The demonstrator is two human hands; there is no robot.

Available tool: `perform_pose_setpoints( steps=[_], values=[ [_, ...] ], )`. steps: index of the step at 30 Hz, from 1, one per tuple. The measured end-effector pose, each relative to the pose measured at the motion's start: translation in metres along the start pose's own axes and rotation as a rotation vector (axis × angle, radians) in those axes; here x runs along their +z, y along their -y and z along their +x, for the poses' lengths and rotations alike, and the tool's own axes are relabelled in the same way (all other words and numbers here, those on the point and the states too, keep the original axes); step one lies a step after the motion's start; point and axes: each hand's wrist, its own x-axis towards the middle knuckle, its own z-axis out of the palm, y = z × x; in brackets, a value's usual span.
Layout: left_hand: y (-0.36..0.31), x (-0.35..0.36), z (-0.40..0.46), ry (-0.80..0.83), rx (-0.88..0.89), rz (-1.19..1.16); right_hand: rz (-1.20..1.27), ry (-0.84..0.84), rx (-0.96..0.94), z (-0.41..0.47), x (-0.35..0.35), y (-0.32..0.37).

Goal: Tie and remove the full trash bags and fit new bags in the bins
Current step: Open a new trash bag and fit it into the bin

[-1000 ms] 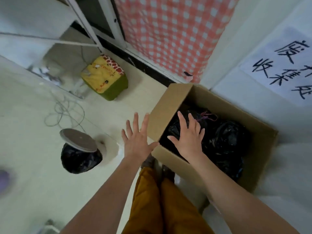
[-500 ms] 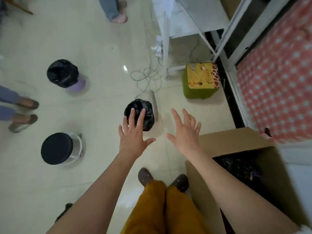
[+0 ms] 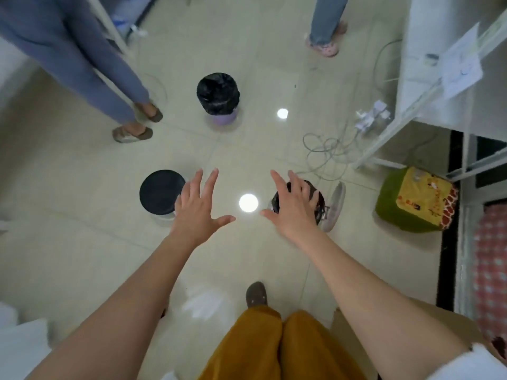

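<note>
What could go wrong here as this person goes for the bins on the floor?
Loose cables lie coiled on the floor close to the nearest bin, so a foot could catch in them. Two other people stand nearby; one's feet are close to the purple bin, so a bump seems possible. The glossy floor might be slippery. Both the left hand and right hand are open and empty.
</note>
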Motion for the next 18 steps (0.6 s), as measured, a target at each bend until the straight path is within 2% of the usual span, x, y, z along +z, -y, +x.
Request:
perform_pose_setpoints(
  steps=[9, 18],
  values=[
    [0.036, -0.063, 0.094, -0.040, -0.084, -0.107, -0.071, 0.017, -0.115, 0.104, -0.031, 0.074],
    [0.036, -0.110, 0.296, -0.053, -0.092, -0.096, -0.087, 0.030, -0.121, 0.295, -0.081, 0.107]
  ],
)
